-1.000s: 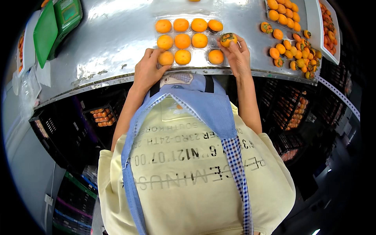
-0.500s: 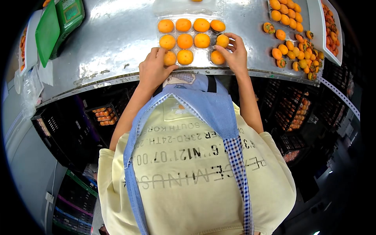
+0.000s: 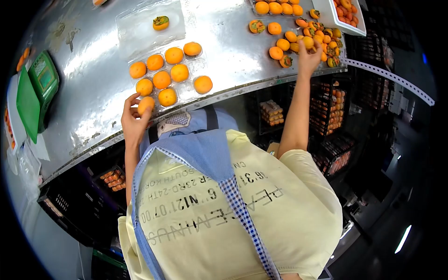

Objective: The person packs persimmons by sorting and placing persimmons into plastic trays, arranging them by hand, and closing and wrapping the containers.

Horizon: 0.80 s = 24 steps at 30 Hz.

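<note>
A clear plastic tray (image 3: 190, 88) with rows of orange persimmons lies at the table's front edge. My left hand (image 3: 134, 116) has its fingers around the persimmon (image 3: 146, 105) at the tray's near left corner. Over the loose persimmon pile (image 3: 318, 36) at the right, my right hand (image 3: 309, 59) holds a persimmon (image 3: 308, 42) at its fingertips. The tray shows bare cups between the near fruit and at its right side. Behind it, one persimmon with a green calyx (image 3: 161, 23) rests on another clear plastic piece (image 3: 133, 35).
A green scale (image 3: 44, 77) stands at the left of the metal table (image 3: 88, 98). Another filled tray (image 3: 280, 8) and a white box of persimmons (image 3: 347, 29) are at the back right. Crates of packed fruit (image 3: 328, 107) stand below the table.
My right hand has left the tray and reached right to the loose pile. The right-end persimmon it held is no longer by the tray. The view has turned and shifted right.
</note>
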Available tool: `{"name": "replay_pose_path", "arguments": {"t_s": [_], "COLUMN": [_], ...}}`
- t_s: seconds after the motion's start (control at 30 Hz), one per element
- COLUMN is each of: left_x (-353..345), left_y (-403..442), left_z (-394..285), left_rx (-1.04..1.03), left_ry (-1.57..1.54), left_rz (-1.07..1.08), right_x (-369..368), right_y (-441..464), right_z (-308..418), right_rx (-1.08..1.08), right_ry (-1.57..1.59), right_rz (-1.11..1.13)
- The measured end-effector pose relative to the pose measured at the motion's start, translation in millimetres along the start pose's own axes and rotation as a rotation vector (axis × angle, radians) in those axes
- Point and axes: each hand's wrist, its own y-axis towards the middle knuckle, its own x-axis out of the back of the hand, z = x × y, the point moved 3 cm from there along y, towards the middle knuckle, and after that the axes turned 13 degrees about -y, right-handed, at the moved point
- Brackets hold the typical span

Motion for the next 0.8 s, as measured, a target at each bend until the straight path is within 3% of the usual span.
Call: {"name": "replay_pose_path", "arguments": {"t_s": [0.1, 0.13, 0.23, 0.37, 0.4, 0.47, 0.5, 0.53, 0.6, 0.63, 0.67, 0.7, 0.8], "left_x": [0.1, -5.0, -16.4, -34.7, -38.2, -46.4, -50.9, -55.5, -64.1, -63.4, -62.9, -62.5, -62.2], "left_y": [-1.3, -3.8, -5.7, -7.9, -9.1, -10.1, -12.5, -16.5, -20.4, -20.9, -19.7, -18.6, -15.3], "left_z": [-4.0, -7.3, -15.7, -14.8, -11.9, -9.3, -10.6, -15.0, -26.7, -27.1, -27.2, -28.4, -43.1], "left_rx": [0.136, 0.154, 0.200, 0.306, 0.317, 0.309, 0.290, 0.269, 0.241, 0.226, 0.211, 0.193, 0.316], "left_ry": [-0.708, -0.775, -1.081, -1.234, -1.285, -1.388, -1.442, -1.447, -1.461, -1.488, -1.514, -1.539, -1.490], "left_rz": [0.163, 0.126, 0.280, 0.310, 0.343, 0.425, 0.480, 0.407, 0.290, 0.333, 0.381, 0.433, 0.109], "right_x": [7.9, 6.8, 0.3, -18.7, -22.0, -19.5, -19.2, -18.8, -34.0, -40.6, -52.0, -64.1, -98.7], "right_y": [35.8, 44.6, 66.9, 104.7, 107.0, 100.8, 102.8, 95.6, 66.5, 44.6, 18.2, -9.7, -85.9], "right_z": [-11.3, -15.5, -31.6, -95.0, -91.6, -44.2, -38.4, -18.1, 20.1, 43.3, 66.7, 89.9, 142.2], "right_rx": [0.208, 0.227, 0.331, 0.427, 0.469, 0.429, 0.656, 0.693, 0.550, 0.473, 0.322, 0.346, 0.517], "right_ry": [-0.470, -0.469, -0.597, -0.645, -0.563, -0.849, -0.737, -0.727, -0.415, -0.271, -0.147, -0.052, 0.151], "right_rz": [-0.039, -0.028, 0.038, 0.186, 0.197, 0.269, 0.053, -0.013, 0.089, 0.134, 0.316, 0.406, 0.702]}}
